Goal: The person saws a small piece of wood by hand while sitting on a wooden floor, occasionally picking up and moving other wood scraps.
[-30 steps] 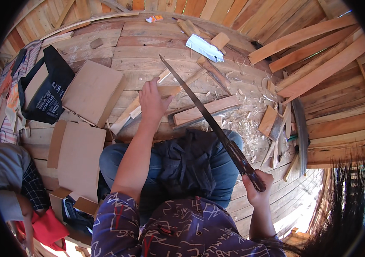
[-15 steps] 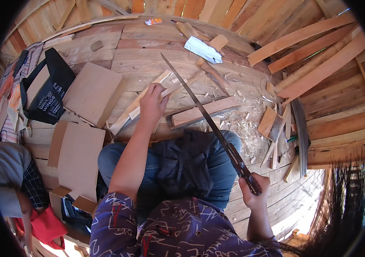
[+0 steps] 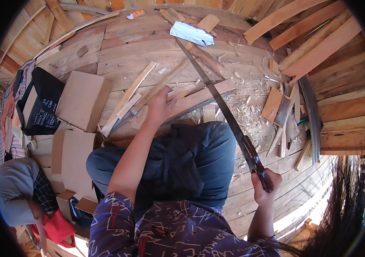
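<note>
My right hand (image 3: pixel 267 186) is wrapped round the dark brown handle of a long, narrow, tapering blade, which looks like a machete (image 3: pixel 214 92). Its blade slants away to the far left, above the floor. My left hand (image 3: pixel 160 107) reaches forward over the wood strips, thumb and fingers pinched about a small pale piece of wood (image 3: pixel 182 93); part of the grip is hidden. Beneath and left of that hand lie a long wood strip (image 3: pixel 165 82) and a paler strip (image 3: pixel 133 89). Just to its right rests a thick plank (image 3: pixel 201 97).
Shavings (image 3: pixel 249 124) litter the floor at the right, beside several offcuts (image 3: pixel 271 105). A black bag (image 3: pixel 41 100) and cardboard boxes (image 3: pixel 82 100) stand at the left. Another person (image 3: pixel 15 188) sits at the lower left. Boards (image 3: pixel 323 47) lean at the far right.
The whole view has shifted and turned a little. My right hand with the machete has moved slightly right and down; my left hand is now a bit nearer and beside the plank.
</note>
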The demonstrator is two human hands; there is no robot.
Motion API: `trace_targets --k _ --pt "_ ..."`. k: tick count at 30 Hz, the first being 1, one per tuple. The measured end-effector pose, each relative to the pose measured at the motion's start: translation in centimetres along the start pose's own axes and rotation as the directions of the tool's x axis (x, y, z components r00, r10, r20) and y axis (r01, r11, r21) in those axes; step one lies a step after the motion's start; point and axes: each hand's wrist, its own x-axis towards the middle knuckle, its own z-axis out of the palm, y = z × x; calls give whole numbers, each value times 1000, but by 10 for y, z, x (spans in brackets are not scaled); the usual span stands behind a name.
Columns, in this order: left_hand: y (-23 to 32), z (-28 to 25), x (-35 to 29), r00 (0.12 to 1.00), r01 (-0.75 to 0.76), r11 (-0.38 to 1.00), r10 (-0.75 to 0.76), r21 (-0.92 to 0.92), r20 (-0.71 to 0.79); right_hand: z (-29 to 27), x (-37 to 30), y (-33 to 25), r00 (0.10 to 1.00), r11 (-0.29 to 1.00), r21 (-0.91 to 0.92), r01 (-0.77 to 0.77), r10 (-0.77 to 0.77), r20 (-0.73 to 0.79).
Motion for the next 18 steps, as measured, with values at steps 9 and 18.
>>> trace_targets --k 9,18 --pt "18 102 46 963 -23 980 -30 196 267 -22 38 84 999 995 -85 -43 44 5" --pt "38 138 87 858 -10 903 -213 430 468 11 88 150 974 962 161 -220 206 97"
